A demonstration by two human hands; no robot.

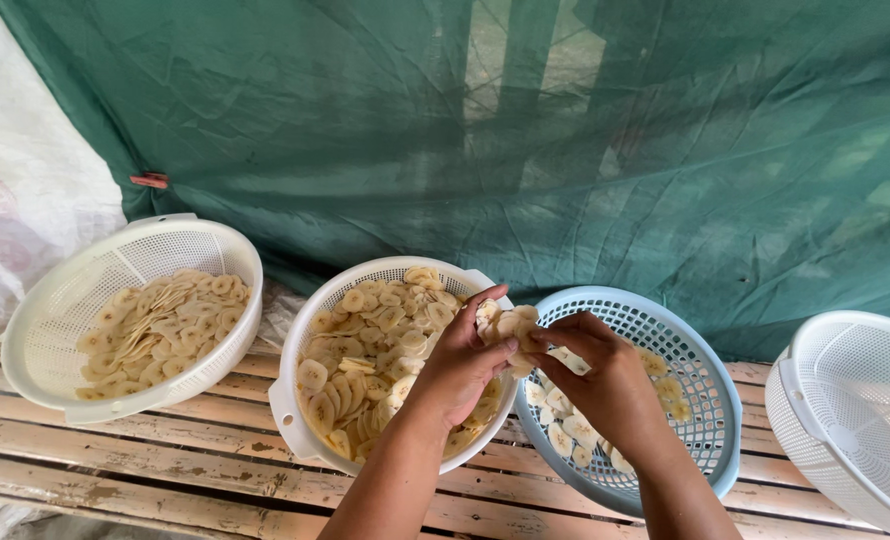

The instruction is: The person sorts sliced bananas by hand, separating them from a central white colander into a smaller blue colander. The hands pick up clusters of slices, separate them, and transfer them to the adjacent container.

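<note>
Together, your left hand [462, 360] and right hand [605, 375] each pinch the clump of banana slices [505, 325], just above the middle white basket [300, 345], beside the blue basket [710, 400].

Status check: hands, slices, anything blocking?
Left hand and right hand together pinching a clump of banana slices above the rims. Middle white basket holds many slices; blue basket few. Nothing in the way.
</note>
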